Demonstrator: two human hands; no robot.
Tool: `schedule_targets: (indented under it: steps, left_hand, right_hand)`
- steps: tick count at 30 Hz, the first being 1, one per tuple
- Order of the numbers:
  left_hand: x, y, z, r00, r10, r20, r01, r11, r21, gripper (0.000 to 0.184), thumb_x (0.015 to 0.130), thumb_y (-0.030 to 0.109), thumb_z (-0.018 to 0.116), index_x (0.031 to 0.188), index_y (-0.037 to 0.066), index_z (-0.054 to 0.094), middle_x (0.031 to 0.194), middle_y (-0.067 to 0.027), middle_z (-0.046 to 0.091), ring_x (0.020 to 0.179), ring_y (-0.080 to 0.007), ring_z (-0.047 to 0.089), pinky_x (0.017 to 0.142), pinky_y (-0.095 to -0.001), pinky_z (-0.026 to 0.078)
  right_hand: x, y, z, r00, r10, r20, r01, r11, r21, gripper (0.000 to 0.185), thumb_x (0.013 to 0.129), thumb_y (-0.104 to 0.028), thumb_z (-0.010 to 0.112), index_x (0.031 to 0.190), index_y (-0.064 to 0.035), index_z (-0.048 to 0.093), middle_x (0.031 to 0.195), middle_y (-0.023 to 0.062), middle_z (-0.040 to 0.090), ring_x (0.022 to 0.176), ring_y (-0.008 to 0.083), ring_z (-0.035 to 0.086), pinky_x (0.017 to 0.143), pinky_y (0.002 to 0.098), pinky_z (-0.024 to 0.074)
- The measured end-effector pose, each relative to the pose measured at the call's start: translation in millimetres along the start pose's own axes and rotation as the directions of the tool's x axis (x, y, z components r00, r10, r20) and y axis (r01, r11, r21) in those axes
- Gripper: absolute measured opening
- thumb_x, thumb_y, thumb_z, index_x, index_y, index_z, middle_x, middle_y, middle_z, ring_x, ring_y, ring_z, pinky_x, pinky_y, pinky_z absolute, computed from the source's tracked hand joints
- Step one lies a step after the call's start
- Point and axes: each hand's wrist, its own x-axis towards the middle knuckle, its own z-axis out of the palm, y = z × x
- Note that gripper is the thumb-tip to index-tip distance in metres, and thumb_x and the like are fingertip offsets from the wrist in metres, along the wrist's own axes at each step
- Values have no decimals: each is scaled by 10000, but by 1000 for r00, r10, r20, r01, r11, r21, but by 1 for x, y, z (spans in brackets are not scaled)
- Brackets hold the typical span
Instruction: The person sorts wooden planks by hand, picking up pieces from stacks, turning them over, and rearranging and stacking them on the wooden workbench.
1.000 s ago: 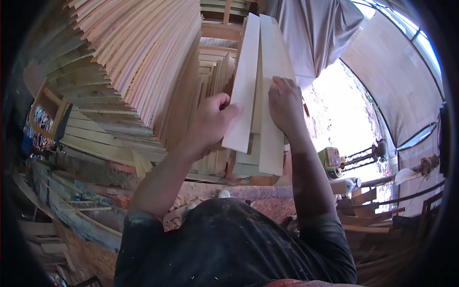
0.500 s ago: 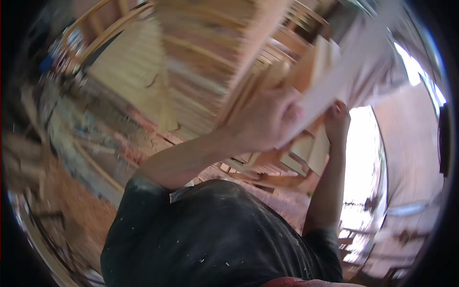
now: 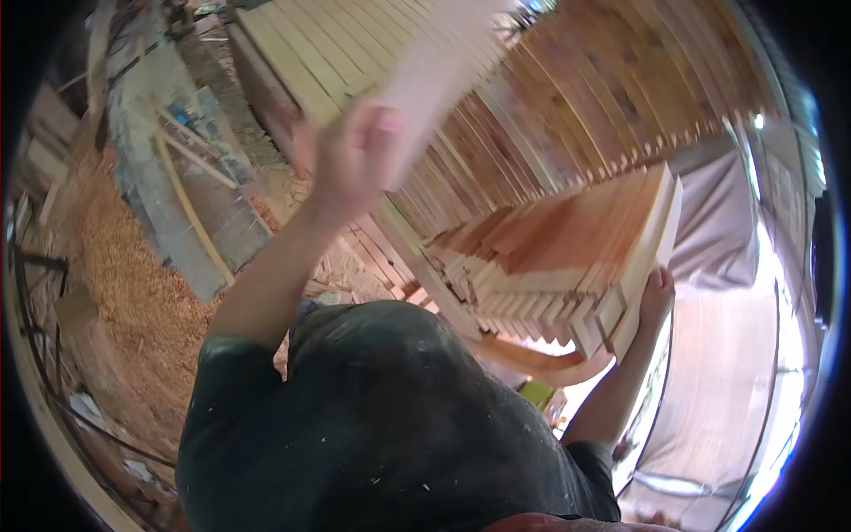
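Note:
My left hand [image 3: 359, 155] is raised at the upper middle, closed around a long pale wooden board [image 3: 443, 75]. The board is smeared by motion and runs up past the top edge of the view. On the right, my right hand [image 3: 658, 297] is at the outer face of a stack of wooden boards [image 3: 567, 226]. It grips the edge of the outermost board [image 3: 640, 288]; the thumb shows, while most fingers are hidden. The stacked boards stand on edge, side by side, with notched ends toward me.
Behind the stack lies a wide row of wooden slats [image 3: 612, 97]. Pale slats [image 3: 328, 44] lie at the top. Wood shavings [image 3: 151, 293] cover the floor on the left, beside a grey slab [image 3: 182, 177] with loose strips on it. A cloth [image 3: 718, 230] hangs at the right.
My view has swung right. My left hand and its board have moved left, away from the stack, which now shows more fully. The right hand remains beside the stack.

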Motion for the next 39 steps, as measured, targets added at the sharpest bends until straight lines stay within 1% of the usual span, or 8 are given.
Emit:
schedule_targets:
  steps: [6, 16, 23, 24, 25, 29, 33, 39]
  left_hand:
    - [-92, -177, -7, 955, -291, -61, 277, 797, 537, 356, 1044, 294, 511, 1089, -41, 623, 887, -207, 686, 810, -340, 675, 750, -454, 512]
    - [-121, -404, 17, 695, -655, 297, 525, 744, 413, 529, 968, 407, 645, 1124, -98, 648, 991, -218, 704, 915, -349, 676, 796, -457, 504]
    - [-244, -281, 86, 264, -794, 547, 206, 600, 773, 418, 821, 277, 810, 1126, 19, 686, 1028, -178, 728, 970, -339, 719, 851, -433, 559]
    - [-264, -277, 107, 280, -551, 786, -62, 807, 587, 282, 857, 243, 762, 1028, 24, 714, 966, -166, 741, 939, -301, 734, 816, -393, 565]
    - [-256, -223, 134, 208, -483, 851, 257, 866, 429, 216, 889, 237, 709, 948, 30, 721, 951, -170, 744, 927, -299, 736, 811, -380, 567]
    - [-217, -129, 259, 374, -394, 840, 335, 902, 274, 304, 930, 313, 723, 1038, 32, 683, 932, -143, 740, 924, -300, 734, 791, -409, 568]
    - [-197, -134, 370, 727, -252, 638, -49, 909, 415, 530, 865, 399, 750, 1208, 12, 638, 1118, -145, 705, 1026, -349, 699, 885, -463, 569]
    - [-164, -167, 441, 222, -608, 762, -125, 757, 641, 417, 890, 234, 691, 1217, -20, 645, 1206, -211, 691, 1120, -347, 686, 936, -412, 566]
  right_hand:
    - [-4, -6, 2, 997, 57, -50, -57, 998, 16, 451, 975, -329, 597, 1274, 2, 664, 1185, 218, 719, 1108, 321, 703, 958, 398, 529]
    - [-17, -22, -1, 986, 148, -78, -135, 979, 151, 504, 963, -407, 612, 1259, -5, 688, 1116, 190, 744, 1028, 274, 720, 893, 372, 541]
    - [-16, -7, 6, 986, 33, -163, -21, 997, 72, 458, 931, -345, 628, 1235, -7, 684, 1184, 239, 692, 1084, 373, 670, 960, 432, 508]
    - [-14, -8, 5, 986, 35, -164, -25, 998, 61, 460, 928, -347, 630, 1236, -9, 684, 1187, 241, 688, 1096, 383, 662, 969, 439, 504]
    - [-14, -7, 6, 985, 23, -171, -12, 998, 65, 464, 923, -351, 632, 1239, -15, 683, 1174, 246, 687, 1107, 388, 657, 970, 445, 503]
    - [-14, -8, 7, 983, 34, -180, -26, 999, 43, 488, 951, -396, 614, 1259, -24, 684, 1133, 198, 731, 1048, 312, 704, 921, 398, 535]
    - [-18, -18, 1, 984, 75, -162, -59, 993, 100, 450, 930, -352, 634, 1222, -14, 687, 1145, 235, 693, 1066, 377, 670, 949, 441, 515]
    - [-17, -12, 3, 977, 7, -214, 16, 994, 108, 393, 918, -290, 653, 1177, 4, 688, 1140, 254, 674, 1079, 410, 653, 964, 468, 507]
